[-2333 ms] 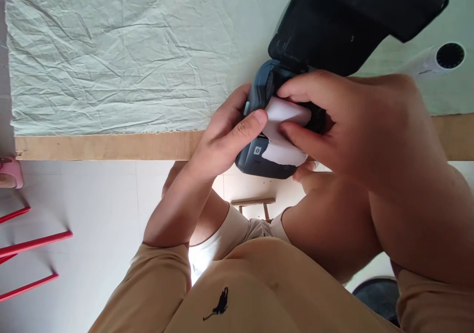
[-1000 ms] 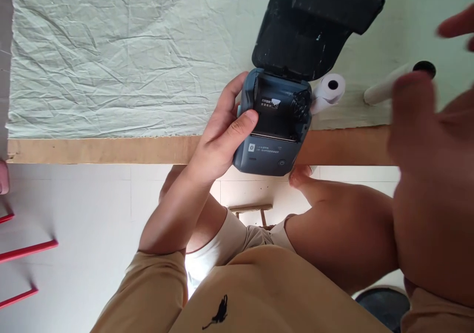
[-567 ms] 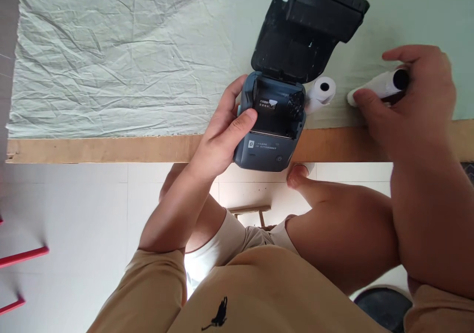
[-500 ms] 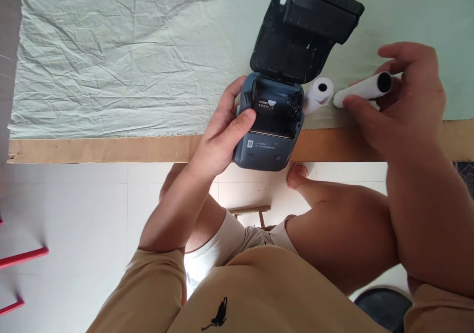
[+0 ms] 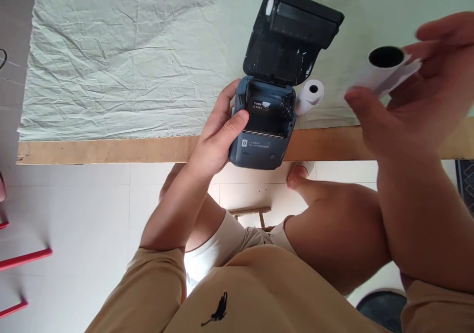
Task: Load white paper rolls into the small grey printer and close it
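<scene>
My left hand (image 5: 218, 130) is wrapped round the left side of a dark blue-grey label printer (image 5: 259, 148), thumb on its inner rim. The printer's black lid (image 5: 291, 37) stands swung back, baring a hollow paper bay. Over the cloth at the right, my right hand (image 5: 418, 96) grips a white paper roll (image 5: 374, 79) with a wide dark core, blurred by motion; a loose paper end shows beside the core. Against the printer's right side rests a second white paper roll (image 5: 309, 97) with a small dark core.
A pale green cloth (image 5: 129, 61), creased at the left, covers the table above its wooden front edge (image 5: 111, 149). Below are my legs and a wooden stool (image 5: 252, 210). Red bars (image 5: 25, 259) stand on the tiled floor at the left, and a dark round object (image 5: 383, 311) at the lower right.
My right hand has raised the wide-cored roll from the cloth and tipped its core end more towards me. The printer in my left hand appears slightly further left.
</scene>
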Tool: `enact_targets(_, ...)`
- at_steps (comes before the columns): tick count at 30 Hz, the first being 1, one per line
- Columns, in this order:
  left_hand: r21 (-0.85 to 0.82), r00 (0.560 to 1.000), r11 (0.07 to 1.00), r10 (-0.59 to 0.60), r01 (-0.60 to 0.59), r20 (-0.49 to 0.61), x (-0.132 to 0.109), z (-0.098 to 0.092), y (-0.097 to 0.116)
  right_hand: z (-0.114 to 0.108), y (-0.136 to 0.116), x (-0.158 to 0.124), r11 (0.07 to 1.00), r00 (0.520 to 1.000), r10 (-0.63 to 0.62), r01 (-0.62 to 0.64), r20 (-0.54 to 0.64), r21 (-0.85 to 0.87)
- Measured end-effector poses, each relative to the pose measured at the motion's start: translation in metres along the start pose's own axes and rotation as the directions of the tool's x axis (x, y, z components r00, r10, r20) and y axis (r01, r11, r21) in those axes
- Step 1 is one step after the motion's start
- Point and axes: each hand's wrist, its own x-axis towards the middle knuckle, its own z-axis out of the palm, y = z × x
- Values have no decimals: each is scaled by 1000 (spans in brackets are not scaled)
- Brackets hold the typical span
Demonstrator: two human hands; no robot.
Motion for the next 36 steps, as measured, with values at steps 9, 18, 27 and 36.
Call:
enact_targets(9,-30,999,999,13,-12,50,0,-4,-1,58,-84,3,964,960,-242,254,142,-79)
enact_targets(18,-53,995,999,-6,12,103,1,-6,-1,64,-75,2,950,965,-202,235,167,-208)
enact_targets(27,-11,988,1000,12,-10,153,4,-14,-7,53,-90,-15,953,928,-265,294,262,-78)
enact_targets(36,31,995,999,-21,18,95,2,-10,0,42,-50,0,982,977,-148,164,156,-94)
